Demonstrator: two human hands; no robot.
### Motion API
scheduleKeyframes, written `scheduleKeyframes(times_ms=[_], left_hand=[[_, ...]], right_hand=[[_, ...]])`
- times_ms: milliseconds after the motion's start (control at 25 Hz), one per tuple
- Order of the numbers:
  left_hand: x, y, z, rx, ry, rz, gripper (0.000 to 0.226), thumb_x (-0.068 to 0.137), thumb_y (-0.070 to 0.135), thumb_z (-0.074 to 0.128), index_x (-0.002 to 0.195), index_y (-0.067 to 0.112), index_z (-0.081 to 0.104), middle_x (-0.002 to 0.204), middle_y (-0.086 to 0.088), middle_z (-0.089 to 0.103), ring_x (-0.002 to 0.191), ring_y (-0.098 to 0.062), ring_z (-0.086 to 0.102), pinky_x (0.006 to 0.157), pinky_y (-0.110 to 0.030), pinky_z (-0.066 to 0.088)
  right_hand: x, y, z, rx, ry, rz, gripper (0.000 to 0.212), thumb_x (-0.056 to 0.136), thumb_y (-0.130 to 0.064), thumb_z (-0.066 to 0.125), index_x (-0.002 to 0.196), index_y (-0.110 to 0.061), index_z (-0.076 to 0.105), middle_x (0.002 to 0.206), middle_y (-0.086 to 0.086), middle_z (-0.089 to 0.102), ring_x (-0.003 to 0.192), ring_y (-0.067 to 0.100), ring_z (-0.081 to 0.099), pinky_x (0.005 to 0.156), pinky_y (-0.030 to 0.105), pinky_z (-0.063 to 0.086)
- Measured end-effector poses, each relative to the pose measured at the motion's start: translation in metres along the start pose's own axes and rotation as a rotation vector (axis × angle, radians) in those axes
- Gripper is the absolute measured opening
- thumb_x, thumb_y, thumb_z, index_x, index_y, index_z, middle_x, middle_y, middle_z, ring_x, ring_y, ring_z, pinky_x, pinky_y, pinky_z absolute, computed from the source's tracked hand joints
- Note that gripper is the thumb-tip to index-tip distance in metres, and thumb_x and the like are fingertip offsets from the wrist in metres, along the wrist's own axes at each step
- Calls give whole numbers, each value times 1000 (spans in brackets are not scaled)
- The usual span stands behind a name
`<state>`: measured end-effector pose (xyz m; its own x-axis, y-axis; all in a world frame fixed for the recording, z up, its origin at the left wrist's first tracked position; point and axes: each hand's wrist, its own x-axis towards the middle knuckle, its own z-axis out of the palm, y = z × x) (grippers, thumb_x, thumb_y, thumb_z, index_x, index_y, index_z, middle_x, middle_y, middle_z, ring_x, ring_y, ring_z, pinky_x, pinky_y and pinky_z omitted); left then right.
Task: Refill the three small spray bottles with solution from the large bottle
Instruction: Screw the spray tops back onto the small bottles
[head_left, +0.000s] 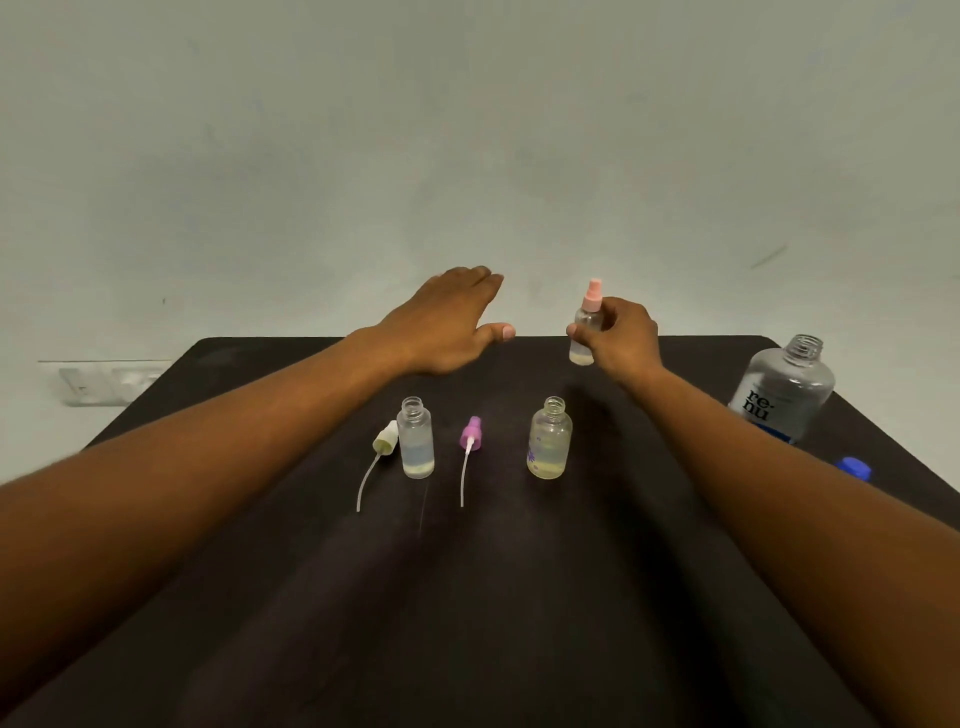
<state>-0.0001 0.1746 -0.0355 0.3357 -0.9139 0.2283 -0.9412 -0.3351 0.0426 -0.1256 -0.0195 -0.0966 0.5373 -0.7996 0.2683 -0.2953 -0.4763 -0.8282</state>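
a pink-capped spray bottle (587, 327) is gripped by the curled fingers of the right hand (621, 338) above the bench's (311, 597) far edge. the left hand (447, 322) is held flat, fingers straight, gripping nothing. two uncapped small bottles (415, 439) (549, 439) are stood mid-bench. "re-nu" is read on the large bottle (782, 389) at the right edge.

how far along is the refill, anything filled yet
Early. Done: the large bottle is uncapped, its blue cap on the table; two small bottles stand open, their spray heads lying beside them. In hand: the right hand holds the pink-topped bottle, still capped. Left: all pouring; every small bottle shows only a little liquid.
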Motion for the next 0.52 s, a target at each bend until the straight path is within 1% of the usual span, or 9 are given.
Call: scheduleKeyframes(times_ms=[80,200,400,520], left_hand=[[7,-7,6,33,4,13,71,104,50,46,159,8,27,164,-13,31,150,-31,29,122,-41,23],[12,-16,15,61,-5,21,70,104,49,46,159,8,28,164,-14,31,150,-31,30,122,-40,23],[13,-26,23,18,-13,5,69,105,48,46,158,8,29,162,-13,34,149,-31,31,121,-39,24],[10,-27,23,9,-21,-8,69,104,49,45,157,8,30,161,-13,35,148,-31,32,121,-40,25]], right_hand=[[17,5,10,-12,3,15,39,92,-20,74,128,-8,63,129,10,66,114,28,63,102,39,47],[34,12,23,-31,2,36,41,92,-20,74,130,-8,62,131,10,65,114,26,62,97,33,44],[38,21,32,-29,-7,63,43,94,-20,72,133,-8,60,134,10,63,121,29,61,104,40,45],[38,20,32,-36,-16,71,45,94,-20,72,134,-8,58,135,11,62,122,30,60,105,40,45]])
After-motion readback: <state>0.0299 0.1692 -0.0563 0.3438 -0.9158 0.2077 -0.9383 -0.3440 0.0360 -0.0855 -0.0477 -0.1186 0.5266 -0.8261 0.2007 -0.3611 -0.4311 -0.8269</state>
